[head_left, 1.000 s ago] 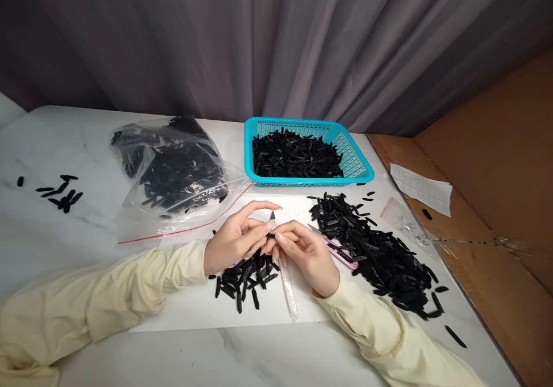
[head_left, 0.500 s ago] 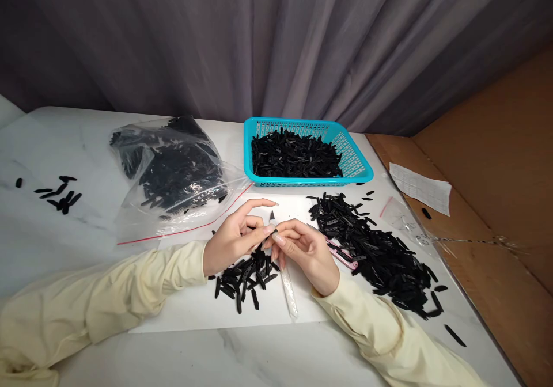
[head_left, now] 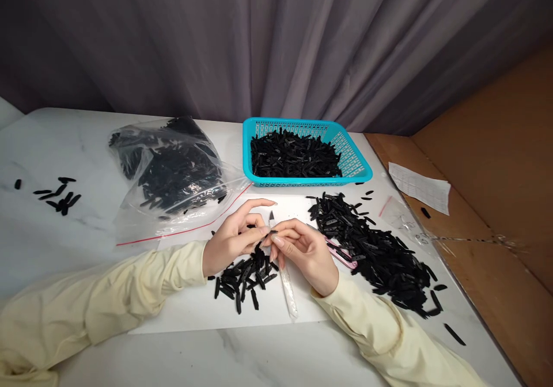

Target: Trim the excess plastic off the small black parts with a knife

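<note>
Since the black piece [head_left: 273,231] looks slight, the closed right grip [head_left: 308,254] pinches it above handy loose pieces [head_left: 247,270]; whether the left grip [head_left: 233,242] holds, I cannot tell.

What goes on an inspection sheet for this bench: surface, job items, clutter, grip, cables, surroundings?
Surface: white marbled tabletop; white sheet under the work.
Job's things: black pieces in blue basket, clear bag, near pile and right pile.
Clutter: stray pieces at left; pink-handled tool partly covered by right pile; knife on sheet.
Grip: right hand pinches small black piece; left hand beside it, contact unclear.
Cables: nothing seen for certain.
Surroundings: grey curtain behind; cardboard and paper slip at right.
</note>
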A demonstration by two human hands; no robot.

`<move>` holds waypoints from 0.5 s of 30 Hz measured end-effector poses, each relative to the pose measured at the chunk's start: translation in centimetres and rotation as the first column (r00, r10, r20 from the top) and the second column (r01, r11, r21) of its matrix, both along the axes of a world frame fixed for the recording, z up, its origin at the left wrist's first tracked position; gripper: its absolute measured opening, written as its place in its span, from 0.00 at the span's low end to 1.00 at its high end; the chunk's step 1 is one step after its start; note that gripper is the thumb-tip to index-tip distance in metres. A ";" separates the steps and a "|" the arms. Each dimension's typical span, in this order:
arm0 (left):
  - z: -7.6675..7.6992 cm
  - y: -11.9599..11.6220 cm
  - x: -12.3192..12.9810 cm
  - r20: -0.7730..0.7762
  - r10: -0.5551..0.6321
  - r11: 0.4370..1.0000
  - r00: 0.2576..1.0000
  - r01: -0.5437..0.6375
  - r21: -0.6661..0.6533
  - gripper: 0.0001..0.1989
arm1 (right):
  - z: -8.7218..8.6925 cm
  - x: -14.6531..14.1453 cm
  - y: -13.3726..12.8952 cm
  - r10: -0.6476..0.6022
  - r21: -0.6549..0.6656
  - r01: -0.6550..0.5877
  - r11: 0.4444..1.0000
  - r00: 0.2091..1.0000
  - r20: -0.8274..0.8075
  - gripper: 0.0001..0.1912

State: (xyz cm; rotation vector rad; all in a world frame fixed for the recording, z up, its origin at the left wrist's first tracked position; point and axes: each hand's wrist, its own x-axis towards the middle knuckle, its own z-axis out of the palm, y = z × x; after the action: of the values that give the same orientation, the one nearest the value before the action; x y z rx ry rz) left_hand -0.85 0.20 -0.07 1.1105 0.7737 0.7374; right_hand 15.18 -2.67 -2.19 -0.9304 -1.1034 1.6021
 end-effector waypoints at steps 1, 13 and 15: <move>0.0 0.0 0.0 -0.002 0.000 1.000 1.000 0.000 0.005 0.20 | 0.1 0.0 0.0 0.004 -0.006 -0.004 1.000 1.000 0.007 0.10; -0.1 0.1 -0.1 0.006 -0.007 1.000 1.000 0.007 0.028 0.21 | 0.2 -0.1 -0.1 0.009 -0.025 -0.009 1.000 1.000 -0.005 0.11; -0.1 0.1 -0.1 0.004 -0.009 0.999 1.000 0.009 0.034 0.21 | 0.2 -0.1 -0.1 0.006 -0.027 -0.007 1.000 1.000 -0.009 0.11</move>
State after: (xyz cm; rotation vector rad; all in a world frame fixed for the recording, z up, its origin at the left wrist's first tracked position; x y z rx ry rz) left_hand -0.92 0.31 -0.18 1.1425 0.7551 0.7478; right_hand 15.13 -2.74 -2.02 -0.9373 -1.0821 1.6287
